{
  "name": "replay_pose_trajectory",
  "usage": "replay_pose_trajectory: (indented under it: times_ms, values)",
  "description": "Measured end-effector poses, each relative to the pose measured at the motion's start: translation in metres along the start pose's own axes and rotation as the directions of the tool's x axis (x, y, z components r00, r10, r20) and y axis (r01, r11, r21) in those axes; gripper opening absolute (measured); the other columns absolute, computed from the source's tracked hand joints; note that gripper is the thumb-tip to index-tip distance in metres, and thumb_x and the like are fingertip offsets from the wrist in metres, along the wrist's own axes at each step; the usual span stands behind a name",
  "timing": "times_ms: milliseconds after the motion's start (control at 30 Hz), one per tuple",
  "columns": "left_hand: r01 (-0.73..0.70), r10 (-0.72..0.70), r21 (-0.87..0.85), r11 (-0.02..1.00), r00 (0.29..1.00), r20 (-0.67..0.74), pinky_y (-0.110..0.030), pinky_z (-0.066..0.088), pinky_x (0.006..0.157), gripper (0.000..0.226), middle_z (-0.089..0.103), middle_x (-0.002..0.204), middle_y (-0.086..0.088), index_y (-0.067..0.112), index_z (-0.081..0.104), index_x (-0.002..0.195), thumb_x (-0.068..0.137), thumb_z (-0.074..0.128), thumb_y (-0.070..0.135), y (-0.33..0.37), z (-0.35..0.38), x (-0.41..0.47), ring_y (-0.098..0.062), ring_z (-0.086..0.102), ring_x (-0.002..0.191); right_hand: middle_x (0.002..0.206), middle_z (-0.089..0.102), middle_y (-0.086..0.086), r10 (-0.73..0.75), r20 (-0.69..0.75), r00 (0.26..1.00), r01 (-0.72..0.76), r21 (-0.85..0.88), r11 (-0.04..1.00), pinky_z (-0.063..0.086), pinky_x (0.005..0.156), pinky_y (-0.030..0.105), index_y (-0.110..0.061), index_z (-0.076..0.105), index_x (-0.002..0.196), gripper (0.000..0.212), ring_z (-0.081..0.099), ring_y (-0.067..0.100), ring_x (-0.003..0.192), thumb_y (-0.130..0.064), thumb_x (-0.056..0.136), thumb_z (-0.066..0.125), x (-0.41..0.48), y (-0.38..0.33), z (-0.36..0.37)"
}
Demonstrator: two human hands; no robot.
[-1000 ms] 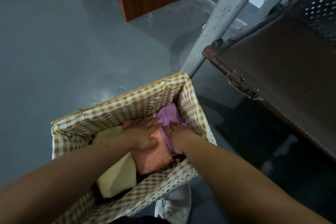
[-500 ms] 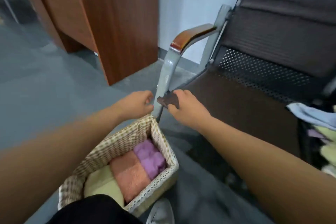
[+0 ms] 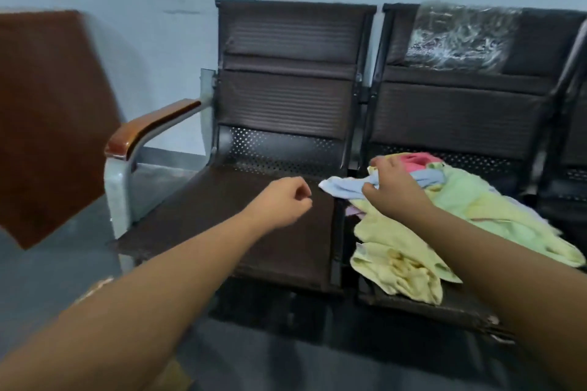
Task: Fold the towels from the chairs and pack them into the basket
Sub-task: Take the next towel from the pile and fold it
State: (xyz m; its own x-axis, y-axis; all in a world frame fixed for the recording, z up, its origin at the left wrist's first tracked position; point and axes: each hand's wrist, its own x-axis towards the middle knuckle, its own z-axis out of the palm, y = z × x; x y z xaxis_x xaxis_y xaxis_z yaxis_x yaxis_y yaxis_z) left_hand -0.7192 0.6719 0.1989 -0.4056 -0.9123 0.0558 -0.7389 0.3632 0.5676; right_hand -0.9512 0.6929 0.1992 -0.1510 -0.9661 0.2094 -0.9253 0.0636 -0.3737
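**Risks**
- The right hand (image 3: 394,184) has its fingers (image 3: 381,163) closed on the light blue towel (image 3: 343,187). This towel lies on top of the pile and is interleaved with it. A brisk lift is likely to drag the neighbouring cloths along.
- The yellow towel (image 3: 397,263) lies bunched at the front left corner of the second chair seat (image 3: 460,308), close to the front edge. Any drag on the pile could tip it onto the floor.
- The grip looks to be on a bunched middle section, not a corner. In that case the towel would come up crumpled and need re-gripping before folding.
- The left hand (image 3: 282,200) hovers over the first chair seat (image 3: 222,232), fingers loosely curled and holding nothing. It is not restraining the pile.
- The basket is not in view, so the carry to it cannot be assessed.

**Condition of the towels**
- All are unfolded and heaped loosely on the second chair seat.
- The blue towel's free end overhangs the left edge onto the first seat.
- The pale green towel (image 3: 476,200) is spread wide toward the right edge.
- The pink towel (image 3: 416,159) is largely buried at the rear.
- A lilac scrap shows beneath the blue towel, but what it belongs to cannot be told.
- The fabric appears soft and limp, and it will hold no shape unsupported.
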Motion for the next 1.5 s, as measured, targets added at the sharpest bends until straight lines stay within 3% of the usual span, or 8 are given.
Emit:
replay_pose_trajectory:
  times_ms: [200,400,533,767,933,1067,1200,1500]
  values:
    - [-0.020,0.030,-0.051,0.998,0.981,0.192,-0.030,0.046,0.077,0.019,0.062,0.113,-0.002,0.011,0.064,0.104,0.090,0.060,0.023,0.046,0.117,0.062,-0.016,0.058,0.097,0.138,0.040,0.016,0.243,0.163,0.956,-0.222,-0.139,0.965,0.047,0.096,0.044,-0.009,0.042,0.139,0.055,0.053,0.035,0.117,-0.031,0.092,0.060,-0.006,0.105,0.004]
    - [0.179,-0.074,-0.237,0.955,0.916,0.394,-0.027,0.045,0.079,0.071,0.024,0.153,-0.009,0.032,0.027,0.154,0.093,0.060,0.049,0.053,0.209,0.100,-0.028,0.046,0.128,0.134,0.037,0.012,0.318,0.307,0.897,-0.268,-0.195,0.943,0.045,0.087,0.034,-0.009,0.047,0.134,0.057,0.055,0.030,0.109,-0.045,0.093,0.063,-0.010,0.159,0.038]
    - [0.053,0.019,-0.270,0.961,0.966,0.257,-0.023,0.039,0.080,0.047,0.053,0.136,0.003,0.019,0.051,0.140,0.098,0.058,0.037,0.056,0.234,0.111,-0.017,0.053,0.122,0.127,0.041,0.009,0.300,0.268,0.916,-0.270,-0.142,0.952,0.045,0.091,0.033,-0.013,0.059,0.128,0.052,0.055,0.026,0.107,-0.053,0.094,0.058,-0.009,0.175,0.058]
    - [-0.059,0.116,-0.480,0.875,0.989,0.090,-0.016,0.037,0.055,0.013,0.052,0.072,0.008,0.010,0.063,0.088,0.094,0.060,0.021,0.082,0.199,0.118,-0.002,0.048,0.063,0.087,0.064,0.001,0.308,0.058,0.950,-0.311,0.271,0.911,0.040,0.065,0.029,-0.012,0.071,0.088,0.016,0.060,0.015,0.080,-0.027,0.085,0.074,-0.006,0.180,0.062]
    - [0.131,-0.035,-0.806,0.577,0.990,0.136,-0.037,0.034,0.066,0.014,0.041,0.074,-0.002,0.022,0.046,0.069,0.083,0.050,0.027,0.114,0.153,0.114,-0.019,0.041,0.073,0.120,0.060,-0.006,0.066,0.326,0.943,-0.192,0.371,0.909,0.048,0.084,0.026,-0.029,0.057,0.131,0.053,0.056,-0.003,0.086,-0.037,0.083,0.077,-0.019,0.175,0.044]
    - [0.236,-0.067,-0.920,0.313,0.972,0.227,-0.026,0.041,0.049,0.011,0.049,0.071,-0.005,0.015,0.050,0.081,0.087,0.050,0.024,0.130,0.124,0.104,-0.019,0.050,0.064,0.079,0.071,-0.002,0.131,0.302,0.944,-0.291,0.576,0.764,0.047,0.061,0.025,-0.008,0.074,0.100,0.015,0.057,0.013,0.064,-0.020,0.092,0.070,-0.029,0.159,0.025]
    - [0.235,-0.031,-0.932,0.278,0.971,0.235,-0.028,0.052,0.052,0.017,0.059,0.072,-0.007,0.006,0.059,0.092,0.093,0.047,0.017,0.131,0.101,0.087,-0.015,0.060,0.059,0.088,0.068,0.002,0.060,0.349,0.935,-0.347,0.868,0.354,0.045,0.062,0.032,-0.013,0.055,0.128,0.039,0.060,0.022,0.072,-0.010,0.091,0.069,-0.026,0.131,-0.002]
    - [0.169,-0.036,-0.934,0.313,0.985,0.166,-0.044,0.058,0.084,0.043,0.072,0.112,-0.015,0.008,0.066,0.119,0.091,0.063,0.040,0.094,0.042,0.070,-0.029,0.071,0.100,0.083,0.064,0.010,0.007,0.177,0.984,-0.159,0.866,0.474,0.042,0.063,0.034,-0.003,0.071,0.098,0.010,0.053,0.022,0.075,-0.002,0.089,0.067,-0.014,0.054,-0.048]
